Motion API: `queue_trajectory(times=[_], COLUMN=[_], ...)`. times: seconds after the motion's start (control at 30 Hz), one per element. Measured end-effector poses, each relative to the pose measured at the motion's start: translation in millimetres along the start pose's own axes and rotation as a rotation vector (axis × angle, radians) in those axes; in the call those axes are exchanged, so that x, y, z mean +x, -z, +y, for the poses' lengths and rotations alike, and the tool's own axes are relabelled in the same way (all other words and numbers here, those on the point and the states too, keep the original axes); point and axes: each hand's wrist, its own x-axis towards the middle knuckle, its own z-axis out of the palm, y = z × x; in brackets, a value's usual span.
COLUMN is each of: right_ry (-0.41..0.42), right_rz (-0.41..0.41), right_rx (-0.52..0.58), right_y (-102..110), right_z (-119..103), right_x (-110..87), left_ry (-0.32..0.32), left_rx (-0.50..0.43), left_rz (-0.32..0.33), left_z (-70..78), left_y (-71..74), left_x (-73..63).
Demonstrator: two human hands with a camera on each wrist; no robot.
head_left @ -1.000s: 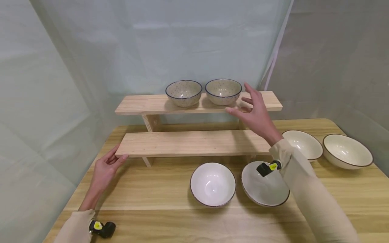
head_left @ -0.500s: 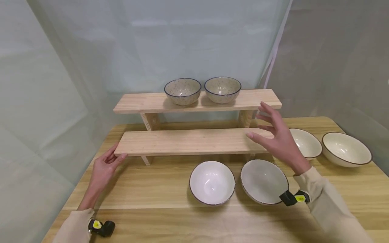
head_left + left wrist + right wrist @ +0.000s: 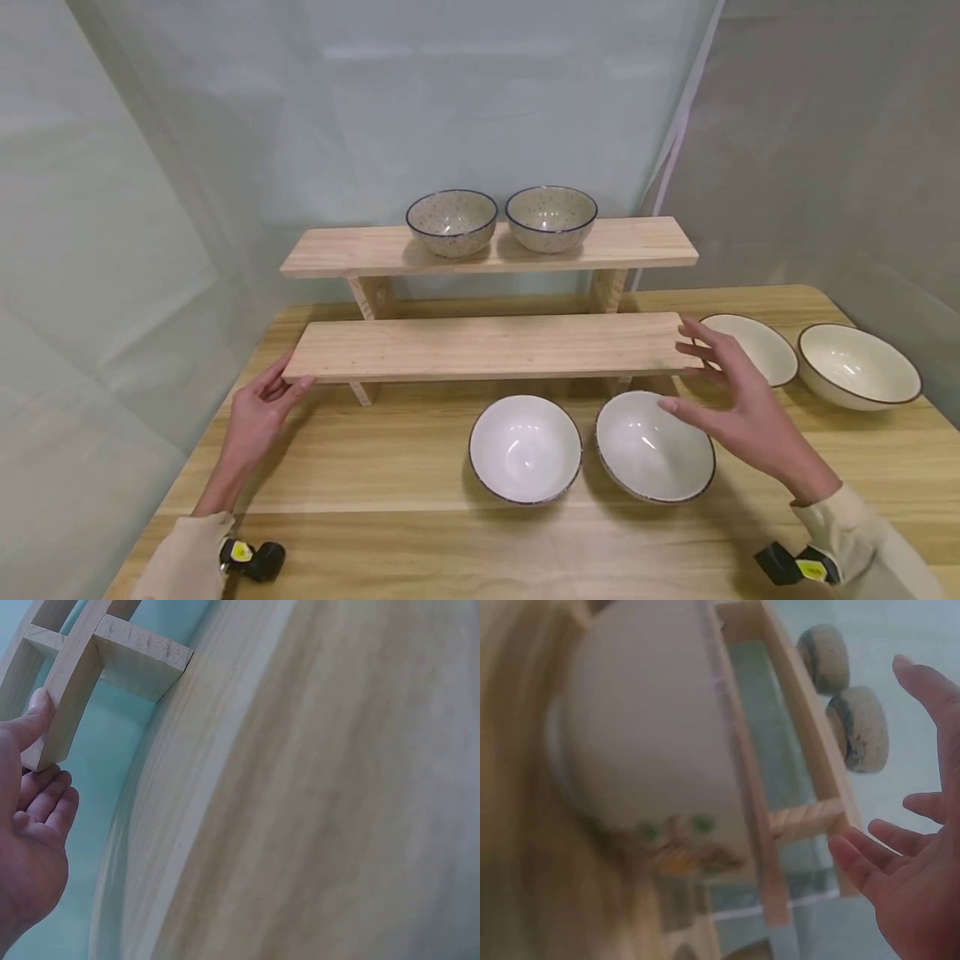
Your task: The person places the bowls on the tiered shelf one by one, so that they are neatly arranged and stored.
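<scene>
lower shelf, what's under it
Under the lower shelf, its left leg and right leg show in part, along with some table. The left hand holds its left end. In the head view, the lower shelf covers whatever lies farther back underneath.

The right hand (image 3: pixel 750 408) now hangs lower and farther right — away from the right speckled bowl (image 3: pixel 551 219), beside the right end of the lower shelf (image 3: pixel 487 346) — near a white bowl (image 3: pixel 652 458).
</scene>
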Motion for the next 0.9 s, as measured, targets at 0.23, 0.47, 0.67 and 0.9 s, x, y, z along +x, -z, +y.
queue_trajectory(times=[0.23, 0.47, 0.67, 0.9], right_ry=[-0.039, -0.026, -0.019, 0.001], right_rz=[-0.016, -0.026, -0.044, -0.053], right_rx=[-0.017, -0.017, -0.018, -0.034], right_y=[7, 4, 3, -1], right_z=[10, 20, 27, 34], right_x=[-28.7, -50.2, -62.4, -73.5], left_ry=[0.000, 0.007, 0.009, -0.005], left_rx=[0.019, 0.004, 0.010, -0.002], left_rz=[-0.004, -0.002, -0.004, -0.004], left_z=[0.5, -0.5, 0.0, 0.3], left_y=[0.7, 0.3, 0.4, -0.1], left_x=[0.6, 1.0, 0.7, 0.5])
